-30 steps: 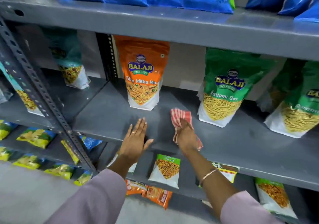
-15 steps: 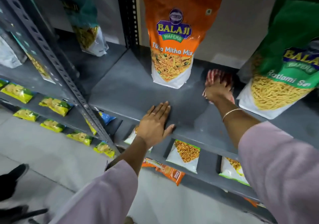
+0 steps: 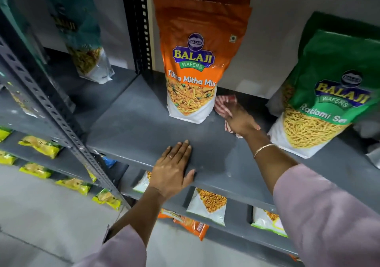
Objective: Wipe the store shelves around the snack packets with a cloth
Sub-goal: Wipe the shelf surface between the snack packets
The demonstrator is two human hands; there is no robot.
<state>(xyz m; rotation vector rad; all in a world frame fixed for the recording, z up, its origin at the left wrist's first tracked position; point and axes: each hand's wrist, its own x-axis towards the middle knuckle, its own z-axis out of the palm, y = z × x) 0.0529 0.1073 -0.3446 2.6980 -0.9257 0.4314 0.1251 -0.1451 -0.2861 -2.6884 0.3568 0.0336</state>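
A grey metal shelf (image 3: 133,127) holds an upright orange Balaji snack packet (image 3: 197,61) and, to its right, a green Balaji packet (image 3: 329,94). Between the two packets my right hand (image 3: 241,118) presses a red-and-white striped cloth (image 3: 223,104) flat on the shelf, close to the orange packet's base. The hand covers most of the cloth. My left hand (image 3: 174,168) lies flat, palm down and fingers together, on the shelf's front edge, holding nothing.
A perforated grey upright (image 3: 53,110) slants down at the left, a black one (image 3: 141,30) stands behind. A teal packet (image 3: 86,46) stands on the neighbouring shelf. Small yellow-green packets (image 3: 41,145) and white packets (image 3: 207,205) lie on lower shelves. Pale floor is below.
My right hand has pushed the cloth farther back on the shelf and then left toward the orange packet. The view has moved closer. My left hand stays flat at the front edge.
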